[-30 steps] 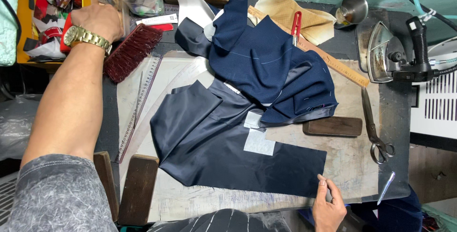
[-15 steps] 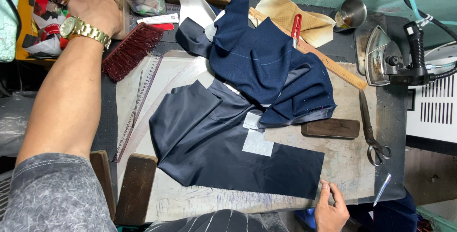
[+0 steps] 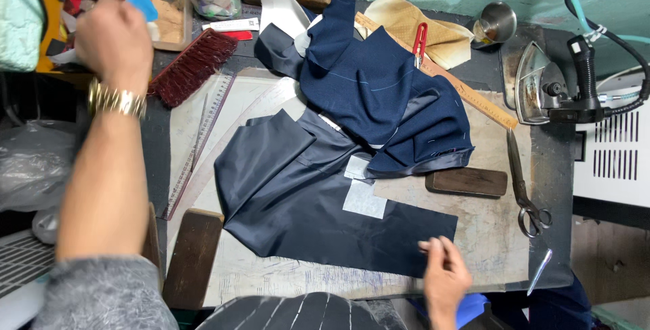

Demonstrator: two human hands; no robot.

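Since the earlier frame the left hand (image 3: 114, 40) has come away from the cluttered shelf at ten o'clock and is now lifting a small blue chip (image 3: 141, 3), likely tailor's chalk, pinched in its closed fingers; the right hand (image 3: 443, 274) has slid up from the table's near edge and is now resting on the lower right corner of the dark navy fabric panel (image 3: 318, 201). Its fingers are lying loosely curled on the cloth, pressing rather than gripping. The panel is lying flat at the centre of the worktable (image 3: 487, 249), with white interfacing patches (image 3: 362, 194) on it, and a bluer jacket piece (image 3: 379, 96) is heaped just beyond it toward twelve o'clock. A red-bristled brush (image 3: 193, 66) is sitting just right of the left hand, beside clear rulers (image 3: 203, 140). At three o'clock scissors (image 3: 525, 181) are lying near a dark wooden block (image 3: 467, 182), and an iron (image 3: 548, 90) is standing at two o'clock.
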